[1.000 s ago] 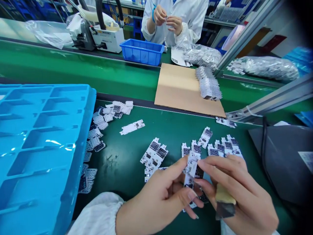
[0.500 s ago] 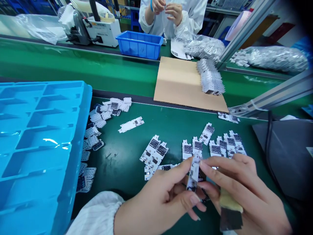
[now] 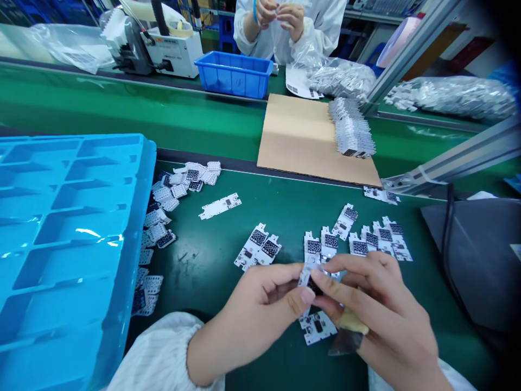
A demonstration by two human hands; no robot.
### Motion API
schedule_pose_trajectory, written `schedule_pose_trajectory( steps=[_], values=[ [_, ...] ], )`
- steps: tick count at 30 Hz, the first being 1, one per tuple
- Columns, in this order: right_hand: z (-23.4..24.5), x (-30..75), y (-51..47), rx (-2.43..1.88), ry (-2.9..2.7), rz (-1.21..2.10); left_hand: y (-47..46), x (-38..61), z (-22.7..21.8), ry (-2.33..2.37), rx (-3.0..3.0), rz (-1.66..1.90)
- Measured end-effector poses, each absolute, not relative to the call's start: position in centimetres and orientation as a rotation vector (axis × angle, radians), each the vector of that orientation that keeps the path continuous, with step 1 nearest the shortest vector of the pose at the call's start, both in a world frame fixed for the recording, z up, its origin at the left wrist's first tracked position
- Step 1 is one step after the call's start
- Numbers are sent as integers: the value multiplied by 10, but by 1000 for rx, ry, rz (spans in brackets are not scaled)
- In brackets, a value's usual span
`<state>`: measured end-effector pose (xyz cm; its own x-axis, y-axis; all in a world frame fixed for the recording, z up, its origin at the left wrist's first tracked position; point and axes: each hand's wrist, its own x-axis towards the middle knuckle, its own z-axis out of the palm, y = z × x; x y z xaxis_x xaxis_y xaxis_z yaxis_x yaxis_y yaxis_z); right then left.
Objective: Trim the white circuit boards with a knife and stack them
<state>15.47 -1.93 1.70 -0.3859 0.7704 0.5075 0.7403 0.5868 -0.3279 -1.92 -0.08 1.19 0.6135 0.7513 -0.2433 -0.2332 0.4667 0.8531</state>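
Note:
My left hand (image 3: pixel 256 309) pinches a white circuit board (image 3: pixel 303 278) between thumb and fingers. On its right side, my right hand (image 3: pixel 382 304) grips a small black-faced display piece (image 3: pixel 315 286) against the board; my fingers partly hide how the two meet. A yellow and dark wrap (image 3: pixel 349 332) sits on a finger of my right hand. Just below my fingers lies another white board (image 3: pixel 319 327). Beyond my hands are two boards with black displays (image 3: pixel 258 247) and more such boards (image 3: pixel 313 246) in a row.
A blue compartment tray (image 3: pixel 134 233) fills the left, beside a pile of small display pieces (image 3: pixel 163 198). One lone board (image 3: pixel 220 206) lies mid-table. Cardboard (image 3: pixel 291 133) bears stacked boards (image 3: pixel 353 130). A blue bin (image 3: pixel 234 76) and a co-worker's hands (image 3: pixel 280 16) are across.
Both my hands have moved left and slightly down with the board and display piece. The board has turned, and another board beneath my hands now shows.

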Motion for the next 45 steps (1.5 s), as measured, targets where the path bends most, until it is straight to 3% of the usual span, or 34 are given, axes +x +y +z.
schedule_pose_trajectory(
  steps=[11, 27, 35, 45],
  values=[
    [18, 151, -20, -1217, -1883, 496, -1, -20, 5, 662, 670, 650],
    [7, 152, -14, -1328, -1767, 555, -4, -13, 4, 573, 465, 779],
    [19, 165, -8, -1265, -2162, -124, -4, -15, 2, 584, 528, 752],
    [20, 169, -5, -1253, -2276, -324, -4, -14, 2, 678, 609, 658]
  ],
)
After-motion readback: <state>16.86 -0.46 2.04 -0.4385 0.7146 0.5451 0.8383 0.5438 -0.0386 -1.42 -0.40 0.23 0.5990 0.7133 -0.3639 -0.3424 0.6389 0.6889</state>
